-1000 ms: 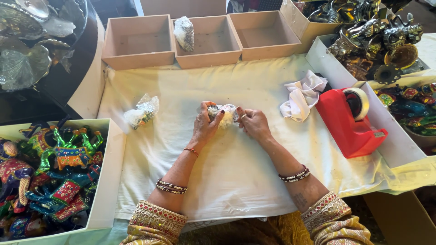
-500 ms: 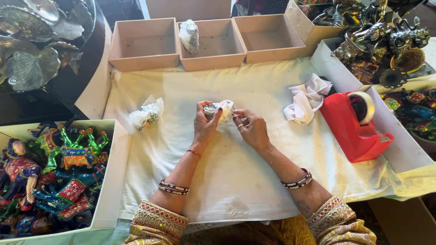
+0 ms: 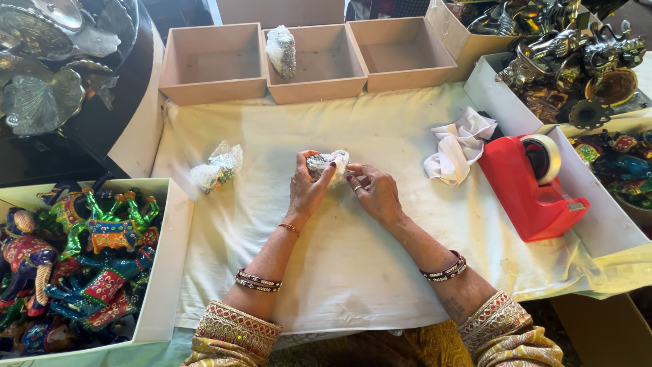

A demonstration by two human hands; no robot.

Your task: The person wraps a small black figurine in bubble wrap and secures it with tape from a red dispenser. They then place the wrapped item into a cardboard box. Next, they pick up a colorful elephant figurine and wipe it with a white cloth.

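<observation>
Gripping a small wrapped bundle [image 3: 327,163] at the middle of the cream cloth [image 3: 339,258], we close our left hand [image 3: 307,189] around it while our right hand [image 3: 375,192] pinches its edge. Beyond, another wrapped piece [image 3: 281,50] lies in the middle tray [image 3: 319,85].

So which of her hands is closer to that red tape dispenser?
Right. The right hand lies between the wrapped bundle and the red tape dispenser; the left hand holds the bundle, farther away.
</observation>
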